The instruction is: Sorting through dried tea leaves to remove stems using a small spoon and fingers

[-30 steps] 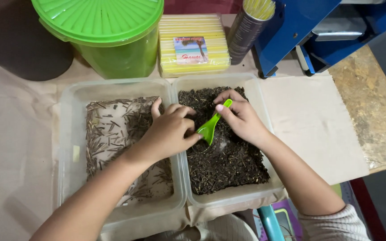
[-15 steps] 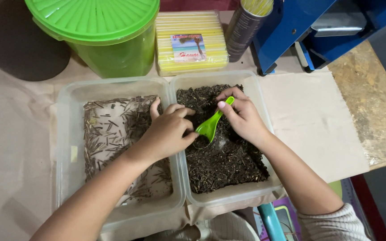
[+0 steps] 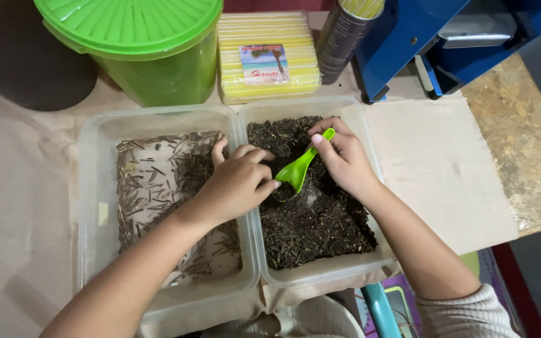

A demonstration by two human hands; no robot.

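Right hand (image 3: 344, 159) at frame centre, curled tight around handle of small green scoop (image 3: 302, 168), thumb and fingers pinching upper end. Scoop angled down-left, bowl buried in dark shredded material (image 3: 311, 219) filling right clear tub (image 3: 370, 250). Left hand (image 3: 238, 184) just left of scoop, loosely cupped, fingers bent, fingertips touching scoop bowl and dark material; holding nothing clearly, wrist crossing shared wall between tubs. Left forearm running from lower left of frame over left clear tub (image 3: 95, 188). Left tub holding thinner layer of pale and dark straw-like bits (image 3: 151, 181), bare bottom showing through in spots. Tubs side by side, touching, centre of frame, on beige-covered surface (image 3: 20, 188). Right forearm entering from lower right, pale knit sleeve (image 3: 464, 313) at bottom edge.

Upper left: green lidded bucket (image 3: 145, 44), just behind left tub. Upper centre: yellow packet of stacked strips with picture label (image 3: 267, 56), just behind right tub. Right of that: dark cylindrical can (image 3: 342, 40) with yellow sticks at top. Upper right: blue metal machine (image 3: 433, 37). Right of tubs: pale paper sheet (image 3: 439, 163) lying flat, beyond it bare chipboard (image 3: 521, 144). Dark round shape (image 3: 20, 62) at far upper left, identity unclear.
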